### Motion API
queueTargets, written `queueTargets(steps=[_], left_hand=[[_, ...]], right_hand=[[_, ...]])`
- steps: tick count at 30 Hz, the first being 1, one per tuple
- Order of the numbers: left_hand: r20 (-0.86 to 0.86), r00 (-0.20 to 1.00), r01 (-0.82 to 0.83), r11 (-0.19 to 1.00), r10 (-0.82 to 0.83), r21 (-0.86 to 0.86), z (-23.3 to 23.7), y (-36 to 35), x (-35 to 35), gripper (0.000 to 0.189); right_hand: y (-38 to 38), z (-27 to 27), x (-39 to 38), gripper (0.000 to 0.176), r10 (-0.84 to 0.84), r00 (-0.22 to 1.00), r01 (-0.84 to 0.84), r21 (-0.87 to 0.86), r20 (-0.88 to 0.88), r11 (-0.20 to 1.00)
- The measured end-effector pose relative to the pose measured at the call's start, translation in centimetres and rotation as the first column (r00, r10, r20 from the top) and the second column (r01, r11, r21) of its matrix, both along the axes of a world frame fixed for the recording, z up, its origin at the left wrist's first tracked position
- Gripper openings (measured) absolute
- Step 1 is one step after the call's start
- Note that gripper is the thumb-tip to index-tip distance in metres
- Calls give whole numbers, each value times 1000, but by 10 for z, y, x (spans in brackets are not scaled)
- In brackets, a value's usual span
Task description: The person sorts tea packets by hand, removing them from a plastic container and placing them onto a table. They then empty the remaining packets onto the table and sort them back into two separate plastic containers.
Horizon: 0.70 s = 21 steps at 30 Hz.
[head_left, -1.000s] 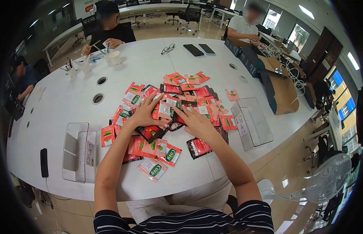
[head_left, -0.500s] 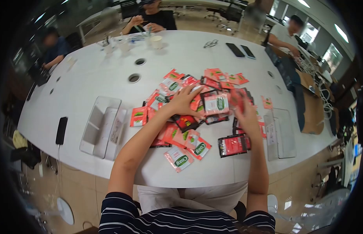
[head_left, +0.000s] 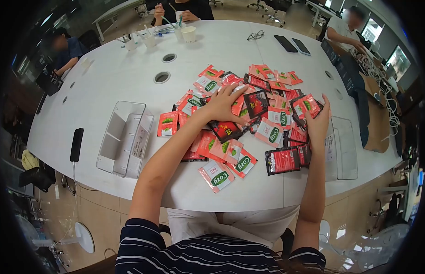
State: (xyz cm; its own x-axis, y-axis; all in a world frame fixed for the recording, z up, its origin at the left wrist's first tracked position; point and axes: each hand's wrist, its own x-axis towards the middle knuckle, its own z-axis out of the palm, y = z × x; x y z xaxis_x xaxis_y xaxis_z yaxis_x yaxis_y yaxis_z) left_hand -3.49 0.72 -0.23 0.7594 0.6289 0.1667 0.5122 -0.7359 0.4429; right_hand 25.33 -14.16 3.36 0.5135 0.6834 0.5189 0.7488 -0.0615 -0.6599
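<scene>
A loose heap of sachets lies on the white table (head_left: 249, 194), some pink with a green "Cozy" label (head_left: 216, 176), others black and red (head_left: 283, 160). My left hand (head_left: 221, 107) rests on the left part of the heap, fingers spread, with a black-red sachet (head_left: 225, 131) beneath its thumb and another black sachet (head_left: 257, 104) just right of its fingertips. At the heap's right side, my right hand (head_left: 318, 125) has thumb and fingers around a few sachets (head_left: 306, 108), a pink one over a black one. Its palm hides part of the heap's edge.
Clear plastic bins stand to the left (head_left: 123, 139) and right (head_left: 346, 150). A phone on a cable (head_left: 76, 145) lies far left. Paper cups (head_left: 188, 34), glasses (head_left: 255, 35) and two phones (head_left: 285, 44) sit at the back. Cardboard boxes (head_left: 374, 118) line the right; people sit around.
My right hand, blurred before, has moved right and now grips sachets. The pink Cozy sachet near the middle lies lower, and a black sachet shows beside my left hand, which stays on the heap.
</scene>
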Motion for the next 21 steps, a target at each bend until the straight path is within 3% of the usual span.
queueTargets(steps=[2,3,6,8,10,11,16,21], left_hand=[[5,1000,-8,1000,8,1,1,-2,0,116],[2,1000,-11,1000,11,-4,4,-4,-1,113],[56,998,22,1000,-23,15,0,1,-1,109],[128,991,21,999,-25,34,-6,10,-1,99],[191,982,-10,1000,4,26,-9,15,-1,94],[162,985,-64,995,51,77,-11,15,-2,89],[123,989,-86,993,76,77,-11,15,-3,88],[1,996,-92,995,92,39,24,-1,-12,97]], right_hand=[[1,-6,6,64,-59,988,57,18,144,998],[2,-7,8,63,-2,996,-4,60,91,998],[0,-5,8,59,-23,947,29,-14,319,999],[2,-12,16,63,225,957,-193,-178,183,965],[3,-18,14,69,442,897,-411,-346,13,843],[0,-25,7,78,357,902,-200,-500,241,842],[6,-35,7,74,329,909,-165,-504,256,848],[10,-43,14,68,266,900,-60,-507,346,860]])
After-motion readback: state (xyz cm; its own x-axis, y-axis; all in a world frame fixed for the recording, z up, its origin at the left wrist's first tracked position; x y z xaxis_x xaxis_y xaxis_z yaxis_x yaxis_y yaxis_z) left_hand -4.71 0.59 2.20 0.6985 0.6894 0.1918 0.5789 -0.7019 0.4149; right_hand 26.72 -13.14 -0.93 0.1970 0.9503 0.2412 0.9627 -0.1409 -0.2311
